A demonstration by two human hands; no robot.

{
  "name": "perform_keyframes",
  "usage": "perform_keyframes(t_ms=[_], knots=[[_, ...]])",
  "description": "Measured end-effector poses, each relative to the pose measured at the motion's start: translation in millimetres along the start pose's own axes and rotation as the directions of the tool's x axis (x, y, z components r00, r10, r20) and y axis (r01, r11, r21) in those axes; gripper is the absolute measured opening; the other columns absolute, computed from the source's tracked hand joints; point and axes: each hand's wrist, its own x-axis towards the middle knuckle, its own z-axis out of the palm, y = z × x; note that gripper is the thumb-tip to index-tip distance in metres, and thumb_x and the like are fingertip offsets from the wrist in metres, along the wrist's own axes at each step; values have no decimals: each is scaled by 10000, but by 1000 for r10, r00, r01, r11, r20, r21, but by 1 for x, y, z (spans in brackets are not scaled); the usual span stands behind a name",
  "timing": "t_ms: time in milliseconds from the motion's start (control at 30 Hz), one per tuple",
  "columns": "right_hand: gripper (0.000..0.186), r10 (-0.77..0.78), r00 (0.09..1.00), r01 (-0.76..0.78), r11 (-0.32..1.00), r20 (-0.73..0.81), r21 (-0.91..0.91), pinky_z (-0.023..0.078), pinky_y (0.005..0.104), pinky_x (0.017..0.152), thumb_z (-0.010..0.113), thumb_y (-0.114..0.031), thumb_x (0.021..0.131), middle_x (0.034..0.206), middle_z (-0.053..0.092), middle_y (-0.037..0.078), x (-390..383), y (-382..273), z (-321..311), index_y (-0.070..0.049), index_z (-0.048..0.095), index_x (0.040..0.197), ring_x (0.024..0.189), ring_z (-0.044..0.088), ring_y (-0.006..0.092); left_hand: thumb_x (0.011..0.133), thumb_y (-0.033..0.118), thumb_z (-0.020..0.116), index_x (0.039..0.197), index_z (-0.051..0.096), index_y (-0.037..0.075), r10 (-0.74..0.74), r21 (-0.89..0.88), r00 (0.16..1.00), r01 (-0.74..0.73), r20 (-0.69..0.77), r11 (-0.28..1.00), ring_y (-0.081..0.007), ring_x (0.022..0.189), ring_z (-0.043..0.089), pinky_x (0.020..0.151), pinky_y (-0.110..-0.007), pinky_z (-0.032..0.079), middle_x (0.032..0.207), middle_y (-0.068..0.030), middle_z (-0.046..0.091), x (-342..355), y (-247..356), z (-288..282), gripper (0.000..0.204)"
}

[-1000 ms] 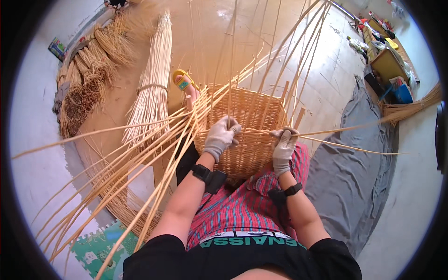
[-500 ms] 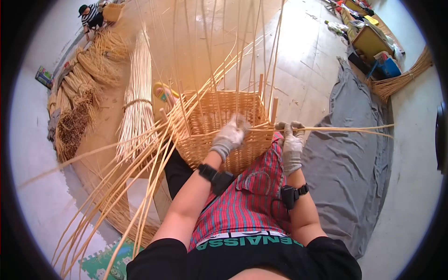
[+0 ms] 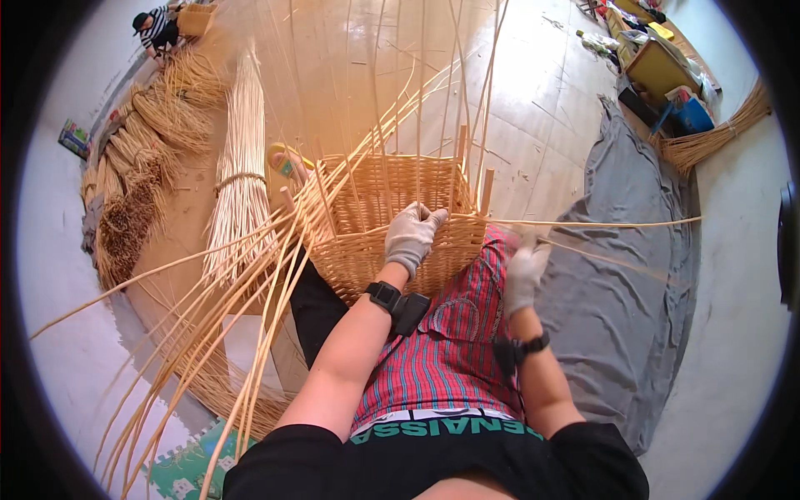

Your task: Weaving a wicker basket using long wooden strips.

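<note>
A half-woven wicker basket (image 3: 400,267) sits on my lap, with thin upright stakes around its top and many long loose rods (image 3: 275,225) fanning out at its left corner. My left hand (image 3: 412,236), in a pale work glove, is closed in a pinch on a wicker rod at the basket's near rim. Right of the basket, my gloved right hand (image 3: 525,273) is smeared by motion; its fingers appear closed on a blurred wicker rod (image 3: 600,257) that slants down to the right. Above it, another rod (image 3: 617,223) sticks out straight from the rim.
A tied bundle of pale rods (image 3: 243,167) lies to the left. Beyond it are heaped wicker bundles (image 3: 158,142) and a person in stripes (image 3: 157,29). A grey cloth (image 3: 621,317) covers the floor at right. A red checked apron (image 3: 442,350) covers my lap.
My right hand has moved down and away from the rim, swinging one of the two right-hand rods downward. My left hand, blurred before, now rests pinched at the rim.
</note>
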Motion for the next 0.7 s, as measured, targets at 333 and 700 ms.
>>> perform_keyframes(t_ms=[333, 700], knots=[[737, -325, 707, 704, 410, 628, -580, 472, 424, 1046, 666, -34, 855, 1409, 536, 199, -2, -15, 69, -143, 402, 1534, 1307, 503, 343, 862, 287, 827, 1307, 582, -5, 106, 35, 841, -103, -530, 994, -210, 991, 671, 877, -329, 544, 1162, -122, 679, -65, -110, -100, 586], [635, -440, -182, 682, 588, 879, 435, 471, 444, 1030, 726, -291, 846, 1388, 579, 121, -215, -9, 221, -220, 529, 1445, 1239, 571, 361, 982, 437, 644, 1479, 442, 5, -56, -805, 978, -132, -201, 578, -339, 1181, 612, 1063, -408, 478, 1302, -235, 613, -114, -77, -181, 689]])
